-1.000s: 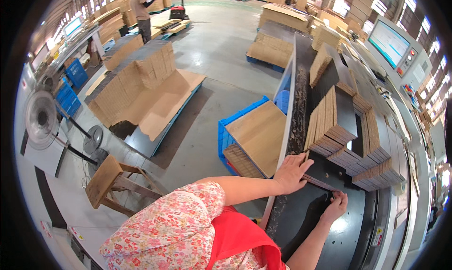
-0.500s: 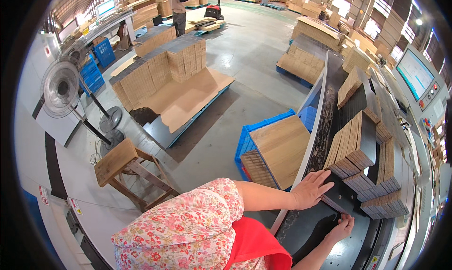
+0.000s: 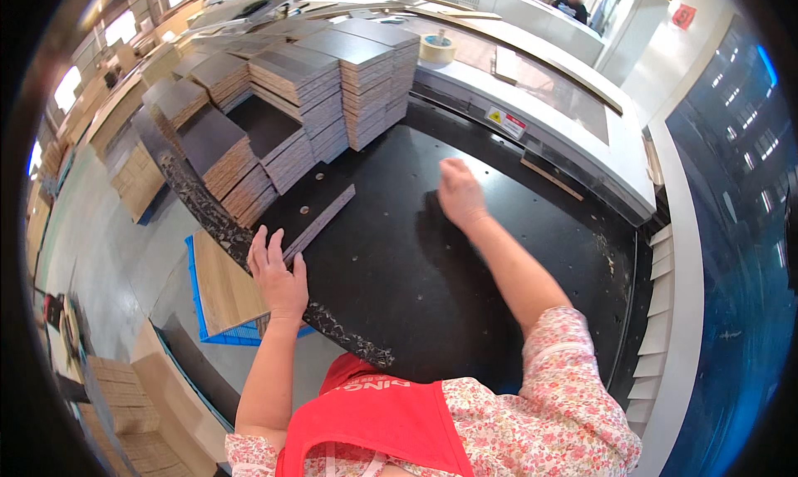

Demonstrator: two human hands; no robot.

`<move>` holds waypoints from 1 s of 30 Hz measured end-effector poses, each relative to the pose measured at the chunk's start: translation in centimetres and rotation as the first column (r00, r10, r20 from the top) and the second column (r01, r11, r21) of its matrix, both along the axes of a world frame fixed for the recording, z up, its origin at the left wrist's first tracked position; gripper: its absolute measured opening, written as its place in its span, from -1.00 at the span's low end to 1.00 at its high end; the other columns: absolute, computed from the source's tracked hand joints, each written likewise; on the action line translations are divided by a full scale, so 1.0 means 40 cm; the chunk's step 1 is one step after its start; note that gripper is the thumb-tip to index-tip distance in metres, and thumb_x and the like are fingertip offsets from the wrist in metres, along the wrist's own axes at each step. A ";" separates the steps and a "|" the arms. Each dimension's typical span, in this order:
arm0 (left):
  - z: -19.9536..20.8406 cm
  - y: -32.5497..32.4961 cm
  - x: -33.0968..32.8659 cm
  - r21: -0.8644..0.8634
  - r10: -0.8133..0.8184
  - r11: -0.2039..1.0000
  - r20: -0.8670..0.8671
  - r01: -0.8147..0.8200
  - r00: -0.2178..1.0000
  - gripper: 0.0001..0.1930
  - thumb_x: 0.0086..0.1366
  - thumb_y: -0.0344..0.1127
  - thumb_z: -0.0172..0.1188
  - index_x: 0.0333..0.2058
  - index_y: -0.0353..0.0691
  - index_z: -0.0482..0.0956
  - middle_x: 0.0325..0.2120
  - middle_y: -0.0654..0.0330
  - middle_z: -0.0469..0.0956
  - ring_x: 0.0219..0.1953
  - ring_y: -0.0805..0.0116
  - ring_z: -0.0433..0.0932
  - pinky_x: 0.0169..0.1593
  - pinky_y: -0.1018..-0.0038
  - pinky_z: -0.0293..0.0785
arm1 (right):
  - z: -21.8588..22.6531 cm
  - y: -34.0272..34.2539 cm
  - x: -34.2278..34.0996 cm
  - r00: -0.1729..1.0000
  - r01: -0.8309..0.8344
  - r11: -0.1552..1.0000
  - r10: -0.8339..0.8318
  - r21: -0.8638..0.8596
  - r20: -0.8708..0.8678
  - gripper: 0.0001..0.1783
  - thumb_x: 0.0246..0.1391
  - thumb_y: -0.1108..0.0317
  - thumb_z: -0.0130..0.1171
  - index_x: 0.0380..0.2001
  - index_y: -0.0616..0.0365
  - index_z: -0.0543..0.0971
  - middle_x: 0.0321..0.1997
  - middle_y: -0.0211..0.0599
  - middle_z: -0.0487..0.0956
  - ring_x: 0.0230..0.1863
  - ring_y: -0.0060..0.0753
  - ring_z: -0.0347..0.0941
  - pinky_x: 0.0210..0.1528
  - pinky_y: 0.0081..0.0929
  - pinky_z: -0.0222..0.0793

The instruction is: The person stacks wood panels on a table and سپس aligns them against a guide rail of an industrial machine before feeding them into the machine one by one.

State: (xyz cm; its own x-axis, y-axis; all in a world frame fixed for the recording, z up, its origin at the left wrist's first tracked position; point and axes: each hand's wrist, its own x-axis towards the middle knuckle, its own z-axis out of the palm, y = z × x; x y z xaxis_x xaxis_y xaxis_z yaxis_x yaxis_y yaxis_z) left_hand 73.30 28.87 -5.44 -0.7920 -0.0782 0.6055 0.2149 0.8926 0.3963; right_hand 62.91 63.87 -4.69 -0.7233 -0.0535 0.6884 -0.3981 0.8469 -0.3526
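Observation:
My left hand (image 3: 278, 279) has its fingers spread at the near end of a thin chipboard piece (image 3: 322, 221), whose grey-brown edge faces me. This piece lies on the black machine table (image 3: 374, 286), beside stacks of cut panels (image 3: 287, 103) with dark tops and rough chipboard edges. Farther right, my right hand (image 3: 460, 192) is closed in a loose fist above the table. Its curled fingers hide anything inside them, and its shadow falls to the left.
A roll of tape (image 3: 437, 48) sits on the white machine bed (image 3: 573, 157) beyond the table. One narrow strip (image 3: 552, 179) lies along that bed's side. Below the table's left rim, a blue crate (image 3: 199, 298) stands with a wood-grain board (image 3: 224, 281) on top.
My view has swung right, toward the machine. My right hand has left the chipboard piece and moved right, closing into a fist. My left hand stays by the piece's near end.

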 end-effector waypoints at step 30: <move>-0.006 0.024 -0.009 0.002 0.024 1.000 -0.025 -0.024 0.999 -0.41 0.03 -0.35 0.31 0.10 -0.15 0.42 0.19 -0.10 0.27 0.23 -0.15 0.21 0.29 0.06 0.17 | 0.137 0.209 0.135 0.941 0.018 0.971 -0.097 0.239 0.323 -0.32 -0.01 0.06 0.36 0.03 0.39 0.50 0.21 0.12 0.41 0.19 0.12 0.35 0.19 -0.13 0.33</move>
State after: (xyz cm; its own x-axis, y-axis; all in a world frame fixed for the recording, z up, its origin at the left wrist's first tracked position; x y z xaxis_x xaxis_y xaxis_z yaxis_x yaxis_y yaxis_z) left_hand 72.93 29.83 -5.67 -0.7744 -0.0983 0.6250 0.2032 0.8969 0.3929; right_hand 68.33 72.23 0.81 -0.9138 -0.1324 0.3841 -0.2407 0.9380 -0.2494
